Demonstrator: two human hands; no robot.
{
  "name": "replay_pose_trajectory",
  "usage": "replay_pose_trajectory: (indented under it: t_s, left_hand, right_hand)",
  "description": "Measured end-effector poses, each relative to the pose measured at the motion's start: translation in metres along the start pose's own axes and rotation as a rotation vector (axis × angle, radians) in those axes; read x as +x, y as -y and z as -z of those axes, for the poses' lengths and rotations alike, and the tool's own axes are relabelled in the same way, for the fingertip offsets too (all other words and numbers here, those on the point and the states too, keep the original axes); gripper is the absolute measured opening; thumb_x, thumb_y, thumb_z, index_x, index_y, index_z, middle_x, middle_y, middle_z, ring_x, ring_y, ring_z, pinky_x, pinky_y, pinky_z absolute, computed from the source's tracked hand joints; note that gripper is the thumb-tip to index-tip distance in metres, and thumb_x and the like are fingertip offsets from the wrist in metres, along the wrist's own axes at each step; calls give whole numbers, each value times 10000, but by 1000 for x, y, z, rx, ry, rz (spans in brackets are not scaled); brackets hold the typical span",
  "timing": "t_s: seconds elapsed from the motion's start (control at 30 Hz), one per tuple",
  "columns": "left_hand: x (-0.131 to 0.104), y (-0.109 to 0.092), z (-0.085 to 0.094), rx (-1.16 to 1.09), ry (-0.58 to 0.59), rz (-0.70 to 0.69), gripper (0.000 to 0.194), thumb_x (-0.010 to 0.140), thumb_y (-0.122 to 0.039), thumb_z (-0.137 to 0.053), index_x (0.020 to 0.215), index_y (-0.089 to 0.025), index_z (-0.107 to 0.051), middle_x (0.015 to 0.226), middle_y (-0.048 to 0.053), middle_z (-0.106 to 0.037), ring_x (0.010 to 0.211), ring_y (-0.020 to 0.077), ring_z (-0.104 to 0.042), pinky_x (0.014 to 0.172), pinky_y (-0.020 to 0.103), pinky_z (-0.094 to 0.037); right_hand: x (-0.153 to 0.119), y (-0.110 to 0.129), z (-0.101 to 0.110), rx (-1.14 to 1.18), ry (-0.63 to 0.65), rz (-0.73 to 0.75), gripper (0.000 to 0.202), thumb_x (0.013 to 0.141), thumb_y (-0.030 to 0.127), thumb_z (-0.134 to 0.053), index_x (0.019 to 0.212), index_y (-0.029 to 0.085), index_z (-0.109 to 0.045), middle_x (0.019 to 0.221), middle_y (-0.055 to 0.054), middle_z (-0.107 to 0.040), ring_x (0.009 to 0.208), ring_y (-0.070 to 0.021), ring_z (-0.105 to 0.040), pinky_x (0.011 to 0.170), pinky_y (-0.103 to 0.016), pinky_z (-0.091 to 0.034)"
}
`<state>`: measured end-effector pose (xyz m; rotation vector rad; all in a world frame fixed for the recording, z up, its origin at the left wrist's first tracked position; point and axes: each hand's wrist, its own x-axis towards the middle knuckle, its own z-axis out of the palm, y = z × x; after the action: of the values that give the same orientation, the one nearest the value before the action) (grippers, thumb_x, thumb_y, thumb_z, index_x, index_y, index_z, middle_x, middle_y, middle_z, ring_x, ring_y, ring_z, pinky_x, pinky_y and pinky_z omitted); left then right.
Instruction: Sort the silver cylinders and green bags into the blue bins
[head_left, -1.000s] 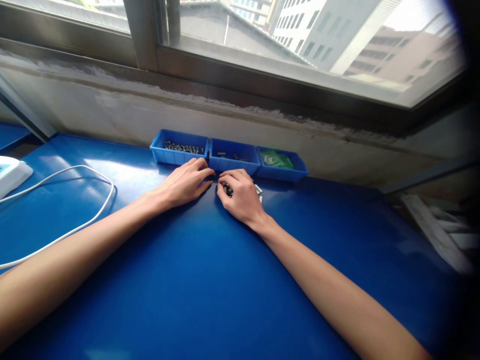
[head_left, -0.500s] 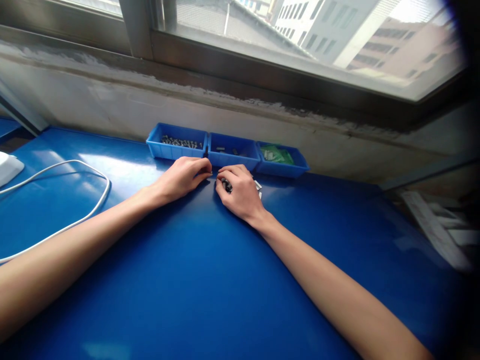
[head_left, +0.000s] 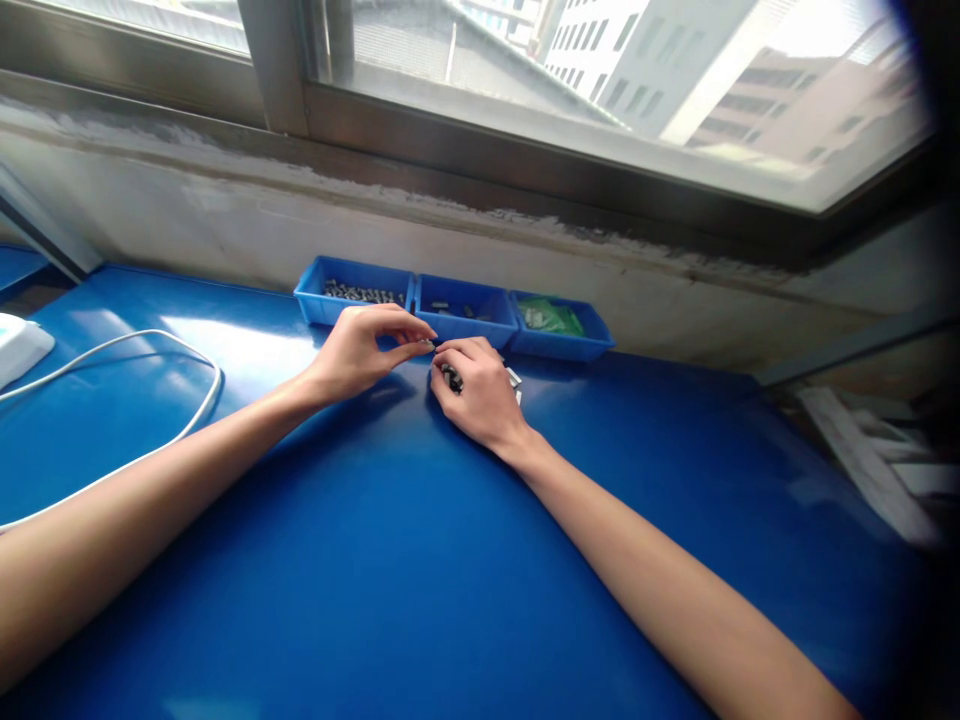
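Note:
My left hand (head_left: pixel 367 348) is closed in a pinch, thumb against forefinger, with a small pale metal piece (head_left: pixel 430 346) at the fingertips. Its exact kind is too small to tell. Just to the right, its fingertips close to that piece, my right hand (head_left: pixel 484 392) rests on the table with curled fingers. Small dark metal parts (head_left: pixel 452 377) show in the hollow between its thumb and forefinger. Several light metal pieces (head_left: pixel 514 378) lie on the table past its far side, partly hidden by the hand.
Three joined blue bins stand along the wall: the left bin (head_left: pixel 319 308) holds many small metal screw-like parts, the middle bin (head_left: pixel 480 328) a few pieces, the right bin (head_left: pixel 559 347) green bags. A white cable (head_left: pixel 217 375) curves across the blue table (head_left: pixel 420 560) at left.
My left hand has shifted slightly right and its fingertips are now beside my right hand's. The right hand stays nearly in place over the metal parts. The camera view has tilted a little.

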<state>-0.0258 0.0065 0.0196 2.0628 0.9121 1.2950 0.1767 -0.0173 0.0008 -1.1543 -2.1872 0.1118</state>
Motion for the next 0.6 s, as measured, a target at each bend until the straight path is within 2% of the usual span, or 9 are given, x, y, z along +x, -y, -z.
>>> replay_pose_trajectory:
  t_s: [0.13, 0.27, 0.43, 0.5, 0.6]
  left_hand:
    - [2, -1, 1, -75, 9, 100, 283, 861, -426, -784, 901, -147, -799, 884, 71, -772, 796, 170, -692, 734, 255, -537]
    - [6, -7, 4, -176, -11, 241, 430, 847, -564, -765, 800, -138, -741, 704, 41, -716, 643, 139, -639, 607, 233, -496]
    - [9, -14, 7, -290, -55, 342, 499, 783, -629, -799, 835, -137, -737, 709, 62, -738, 646, 161, -672, 638, 264, -541]
    - [11, -13, 7, -313, -124, 377, 498, 760, -613, -825, 878, -135, -749, 751, 76, -759, 687, 178, -700, 667, 277, -562]
    - [13, -9, 10, -362, -316, 452, 457, 763, -537, -845, 935, -127, -736, 827, 87, -779, 791, 195, -749, 771, 299, -603]
  right_hand:
    - [0, 0, 1, 1, 1, -2, 118, 929, 172, -607, 923, 201, -721, 1110, -89, -754, 1080, -268, -632, 961, -427, -495]
    - [0, 0, 2, -6, -2, -3, 118, 935, 182, -608, 919, 201, -723, 1124, -89, -751, 1085, -265, -636, 961, -424, -496]
    - [0, 1, 2, -15, 0, -3, 122, 939, 183, -602, 920, 201, -721, 1126, -88, -751, 1088, -266, -641, 962, -429, -498]
    - [0, 1, 2, -15, 0, -7, 117, 935, 179, -607, 922, 206, -720, 1126, -87, -752, 1086, -267, -643, 964, -431, -498]
    - [0, 1, 2, -11, -7, -7, 116, 932, 177, -610, 917, 208, -721, 1114, -85, -755, 1079, -266, -647, 966, -431, -499]
